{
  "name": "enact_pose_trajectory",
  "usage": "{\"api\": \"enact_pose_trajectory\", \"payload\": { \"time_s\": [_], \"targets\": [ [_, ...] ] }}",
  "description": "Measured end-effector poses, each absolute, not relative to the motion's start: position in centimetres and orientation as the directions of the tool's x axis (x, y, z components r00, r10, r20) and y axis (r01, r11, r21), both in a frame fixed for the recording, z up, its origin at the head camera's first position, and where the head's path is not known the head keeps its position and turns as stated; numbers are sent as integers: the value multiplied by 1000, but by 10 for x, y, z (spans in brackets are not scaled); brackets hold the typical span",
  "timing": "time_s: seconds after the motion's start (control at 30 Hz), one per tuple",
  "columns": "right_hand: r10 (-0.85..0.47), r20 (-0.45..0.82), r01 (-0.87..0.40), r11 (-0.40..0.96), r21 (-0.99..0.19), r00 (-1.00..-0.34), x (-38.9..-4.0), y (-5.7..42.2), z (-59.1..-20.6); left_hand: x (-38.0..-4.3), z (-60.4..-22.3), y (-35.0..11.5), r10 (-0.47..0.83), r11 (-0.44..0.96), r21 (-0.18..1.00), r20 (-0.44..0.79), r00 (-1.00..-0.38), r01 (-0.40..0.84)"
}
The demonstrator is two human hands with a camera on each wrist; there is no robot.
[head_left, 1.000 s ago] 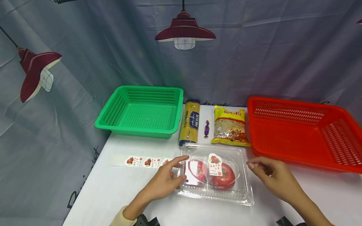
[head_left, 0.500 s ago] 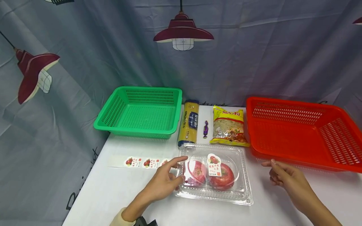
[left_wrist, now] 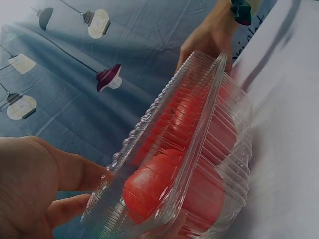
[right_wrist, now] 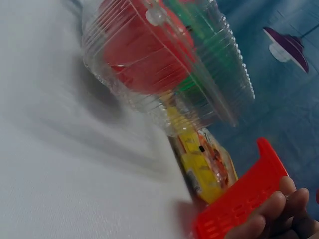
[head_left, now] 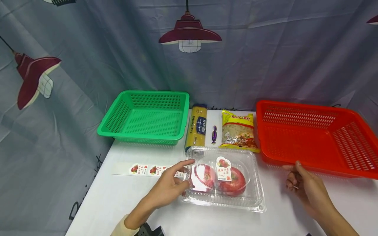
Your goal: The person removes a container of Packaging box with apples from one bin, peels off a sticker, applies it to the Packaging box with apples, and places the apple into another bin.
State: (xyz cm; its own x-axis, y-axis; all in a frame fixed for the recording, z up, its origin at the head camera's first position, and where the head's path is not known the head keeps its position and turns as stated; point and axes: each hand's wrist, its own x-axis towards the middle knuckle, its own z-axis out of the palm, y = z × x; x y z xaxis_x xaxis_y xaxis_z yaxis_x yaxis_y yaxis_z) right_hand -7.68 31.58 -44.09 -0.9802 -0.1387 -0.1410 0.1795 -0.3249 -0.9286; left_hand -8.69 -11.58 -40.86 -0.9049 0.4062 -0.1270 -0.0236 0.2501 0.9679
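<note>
A clear plastic clamshell box [head_left: 254, 200] with two red apples [head_left: 233, 182] inside stands at the front middle of the table. On its lid is a white apple sticker [head_left: 223, 169]. My left hand [head_left: 169, 186] grips the box's left edge between thumb and fingers; in the left wrist view, a fingertip shows through the plastic below the rim. To the right of the box, my right hand [head_left: 310, 190] is held apart from it, fingers loosely curled, close in front of the red basket [head_left: 295, 164]. Nothing shows in its grasp.
A strip of apple stickers [head_left: 144, 169] lies left of the box, partly behind my left hand. At the back stand a green basket [head_left: 147, 137], a spaghetti pack [head_left: 197, 127], a purple-wrapped candy [head_left: 214, 135] and a yellow food bag [head_left: 238, 131].
My right hand has drawn away from the box's right side, toward the front of the red basket. My left hand keeps its hold, and the box has shifted slightly.
</note>
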Motion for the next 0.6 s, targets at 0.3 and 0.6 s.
{"api": "enact_pose_trajectory", "payload": {
  "time_s": [0.3,0.6],
  "targets": [
    [-200,-123,218,-573,-790,-972,-81,320,-444,-93,-395,-115,406,217,976,-109,-907,-20],
    [-209,-62,179,-606,-775,-976,-86,317,-450,-101,-373,-118,396,177,984,-88,-914,-18]
  ]
}}
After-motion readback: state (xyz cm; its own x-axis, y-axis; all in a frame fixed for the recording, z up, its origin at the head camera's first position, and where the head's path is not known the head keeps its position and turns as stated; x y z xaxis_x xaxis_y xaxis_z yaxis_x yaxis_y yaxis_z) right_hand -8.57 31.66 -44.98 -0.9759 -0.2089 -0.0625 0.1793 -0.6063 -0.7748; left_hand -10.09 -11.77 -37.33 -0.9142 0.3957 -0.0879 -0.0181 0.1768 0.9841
